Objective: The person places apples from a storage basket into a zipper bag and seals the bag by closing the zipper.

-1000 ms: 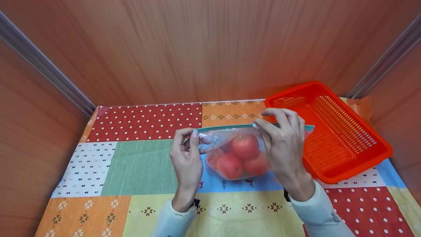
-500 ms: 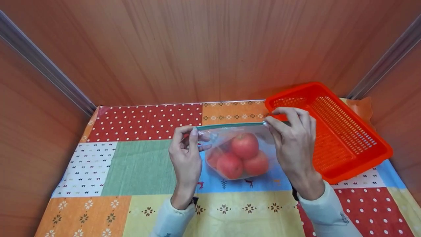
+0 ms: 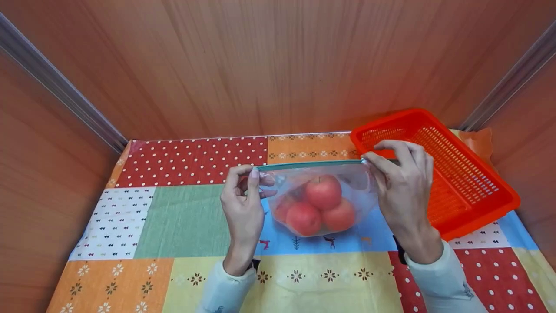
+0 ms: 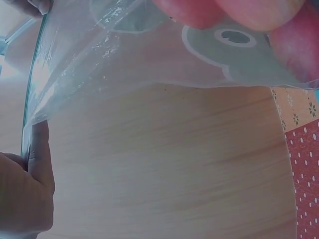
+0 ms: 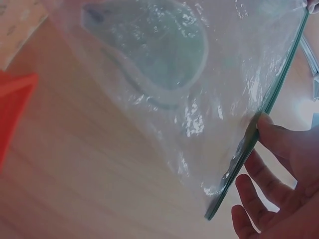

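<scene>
A clear zip bag point(image 3: 286, 174) with a green zip strip along its top edge holds several red apples point(image 3: 323, 192). My left hand point(image 3: 244, 213) pinches the left end of the strip between thumb and fingers. Farther right along the same strip, my right hand point(image 3: 406, 191) pinches it with thumb and index finger, its other fingers loosely bent. In the right wrist view the strip's end point(image 5: 212, 211) sticks out past the right thumb. Pale printed shapes point(image 4: 234, 40) show on the bag in the left wrist view, below the apples.
An orange-red plastic basket point(image 3: 469, 217) with slotted sides stands at the right, partly behind my right hand. A patchwork-patterned cloth point(image 3: 191, 217) covers the table. Wood-grain panels point(image 3: 278, 65) rise at the back and on both sides.
My right hand has slid rightward along the green strip, leaving more of it showing between the hands. My left hand has shifted only slightly left, and the apples have stayed in place.
</scene>
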`<state>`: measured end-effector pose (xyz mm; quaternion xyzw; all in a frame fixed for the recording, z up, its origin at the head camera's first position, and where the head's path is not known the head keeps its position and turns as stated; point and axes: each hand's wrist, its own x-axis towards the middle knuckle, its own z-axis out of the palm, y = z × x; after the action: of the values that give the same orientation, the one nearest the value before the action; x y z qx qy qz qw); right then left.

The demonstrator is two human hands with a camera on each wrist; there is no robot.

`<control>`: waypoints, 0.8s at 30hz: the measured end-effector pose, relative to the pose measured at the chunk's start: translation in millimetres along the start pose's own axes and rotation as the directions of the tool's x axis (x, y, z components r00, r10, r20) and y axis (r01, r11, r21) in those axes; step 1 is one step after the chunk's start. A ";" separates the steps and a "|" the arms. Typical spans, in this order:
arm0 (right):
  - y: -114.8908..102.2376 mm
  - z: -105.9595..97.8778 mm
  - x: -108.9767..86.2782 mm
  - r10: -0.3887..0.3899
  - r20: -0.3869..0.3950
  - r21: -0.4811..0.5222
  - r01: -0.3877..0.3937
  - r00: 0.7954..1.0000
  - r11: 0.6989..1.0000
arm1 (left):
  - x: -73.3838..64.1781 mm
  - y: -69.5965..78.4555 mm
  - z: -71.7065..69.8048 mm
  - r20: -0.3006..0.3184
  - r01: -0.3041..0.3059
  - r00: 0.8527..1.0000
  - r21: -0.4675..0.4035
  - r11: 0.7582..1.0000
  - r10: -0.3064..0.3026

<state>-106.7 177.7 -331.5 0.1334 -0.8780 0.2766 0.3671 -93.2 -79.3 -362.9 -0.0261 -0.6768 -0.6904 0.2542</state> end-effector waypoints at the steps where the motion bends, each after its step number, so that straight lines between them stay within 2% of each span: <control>1: 0.6 -0.7 0.0 0.007 -0.002 0.001 -0.007 1.000 1.000 | 0.1 -0.2 -0.3 0.000 -0.001 1.000 0.001 1.000 0.001; 17: 13.5 -17.5 -2.9 0.074 0.011 -0.012 -0.074 0.997 0.997 | -1.4 -3.2 -4.2 -0.001 -0.020 1.000 -0.007 1.000 0.020; 24: 22.2 -24.5 -3.0 0.085 -0.014 -0.016 -0.085 0.996 0.996 | 0.1 -4.8 -6.0 -0.008 -0.021 1.000 -0.012 1.000 0.021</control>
<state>-100.3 210.1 -328.1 0.0910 -0.8829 0.2854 0.3617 -93.3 -85.3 -367.8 -0.0321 -0.6715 -0.6917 0.2637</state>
